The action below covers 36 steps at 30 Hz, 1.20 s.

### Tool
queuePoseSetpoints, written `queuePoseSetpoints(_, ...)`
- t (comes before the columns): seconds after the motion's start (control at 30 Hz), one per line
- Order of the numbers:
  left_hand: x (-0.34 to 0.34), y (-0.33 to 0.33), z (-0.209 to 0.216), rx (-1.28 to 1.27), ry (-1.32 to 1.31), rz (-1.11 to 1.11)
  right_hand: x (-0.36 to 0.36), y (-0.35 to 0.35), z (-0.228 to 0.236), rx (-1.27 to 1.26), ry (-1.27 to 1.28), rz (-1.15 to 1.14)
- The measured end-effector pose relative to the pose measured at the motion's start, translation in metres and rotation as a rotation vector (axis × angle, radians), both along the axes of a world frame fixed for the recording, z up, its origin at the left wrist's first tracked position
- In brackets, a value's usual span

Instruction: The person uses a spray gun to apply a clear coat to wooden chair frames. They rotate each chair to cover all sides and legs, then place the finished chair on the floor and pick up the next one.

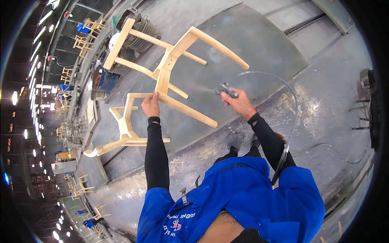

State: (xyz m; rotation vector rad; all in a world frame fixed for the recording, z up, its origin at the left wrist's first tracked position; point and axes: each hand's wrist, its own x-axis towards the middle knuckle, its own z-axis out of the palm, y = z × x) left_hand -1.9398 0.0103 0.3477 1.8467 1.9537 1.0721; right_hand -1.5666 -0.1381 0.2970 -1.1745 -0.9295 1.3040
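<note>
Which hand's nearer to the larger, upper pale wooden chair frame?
Left. The left hand has its fingers on the pale wooden chair frame's near corner; the right hand is apart, off to the frame's right, holding a grey metal spray gun.

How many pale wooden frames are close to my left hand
2: a larger frame gripped by your left hand, and a smaller-looking frame partly behind your left forearm. Others beyond may be hidden.

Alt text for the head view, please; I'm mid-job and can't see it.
A person's right hand sprays mist from a spray gun toward a pale wooden chair frame whose corner the left hand touches. A hose arcs beside the right forearm; a second wooden frame sits further left.
</note>
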Motion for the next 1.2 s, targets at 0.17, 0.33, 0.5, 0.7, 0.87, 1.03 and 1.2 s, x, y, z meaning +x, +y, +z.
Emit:
queuePoseSetpoints(0.17,-0.001,0.002,0.007,-0.032,0.022,0.019,-0.041,0.046,0.008,0.005,0.124,0.047)
queuePoseSetpoints(0.33,0.001,0.002,0.011,-0.049,-0.014,0.016,-0.065,0.064,-0.044,-0.094,-0.006,0.078)
queuePoseSetpoints(0.5,-0.001,0.004,0.011,-0.052,-0.054,0.013,-0.07,0.065,-0.094,-0.136,-0.159,0.085)
queuePoseSetpoints(0.7,-0.005,0.011,0.01,-0.052,-0.078,0.018,-0.054,0.07,-0.062,0.015,-0.274,-0.027)
queuePoseSetpoints(0.87,-0.006,0.014,0.011,-0.057,-0.102,0.033,-0.032,0.094,-0.023,0.289,-0.195,-0.294)
queuePoseSetpoints(1.03,-0.008,0.017,0.012,-0.046,-0.037,0.011,-0.005,0.121,-0.044,0.091,-0.281,-0.309)
queuePoseSetpoints(1.2,-0.005,0.015,0.013,-0.025,-0.039,0.012,0.02,0.113,-0.08,0.085,-0.422,-0.3)
